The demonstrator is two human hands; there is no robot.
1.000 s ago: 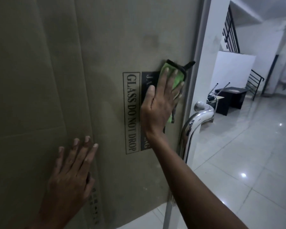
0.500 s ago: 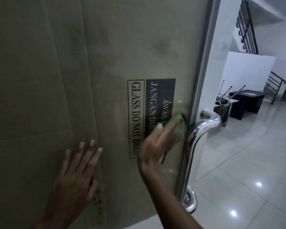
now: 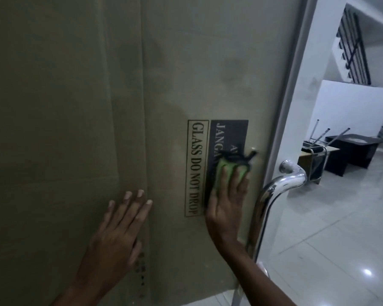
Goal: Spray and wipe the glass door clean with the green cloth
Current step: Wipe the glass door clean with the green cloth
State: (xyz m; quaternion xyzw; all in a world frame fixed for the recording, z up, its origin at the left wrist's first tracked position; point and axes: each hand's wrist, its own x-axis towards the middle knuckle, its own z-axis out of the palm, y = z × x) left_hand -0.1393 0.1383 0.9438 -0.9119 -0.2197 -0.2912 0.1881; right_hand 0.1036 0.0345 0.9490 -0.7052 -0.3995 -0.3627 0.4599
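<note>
The green cloth (image 3: 227, 173) is a bright lime rag, bunched and creased, with a dark black trim or tag sticking out in ragged points along its top edge; motion blur softens its outline. It sits flat against the glass door (image 3: 186, 74), over the lower right part of a dark printed label (image 3: 227, 134) whose visible letters read "JANGA", just right of a framed label (image 3: 196, 167) reading "GLASS DO NOT DROP" in vertical print. The right hand (image 3: 227, 208) presses the cloth to the door from below, its fingers (image 3: 224, 176) spread and laid flat on the fabric, so that green shows between them and above the fingertips; the cloth is pinned under the palm side of the hand, not gripped in a fist. The left hand (image 3: 117, 235) lies lower and to the left, well apart from the cloth, its fingers extended and flat on the door, holding nothing. The door surface looks brownish and dull, as if backed with cardboard, with vertical seams and faint darker smudges higher up. Just right of the right hand stands the door's polished chrome pull handle (image 3: 274, 195). Beyond the door edge are a glossy tiled floor (image 3: 341, 239), a dark desk (image 3: 352, 149) and a black stair railing (image 3: 352, 47).
</note>
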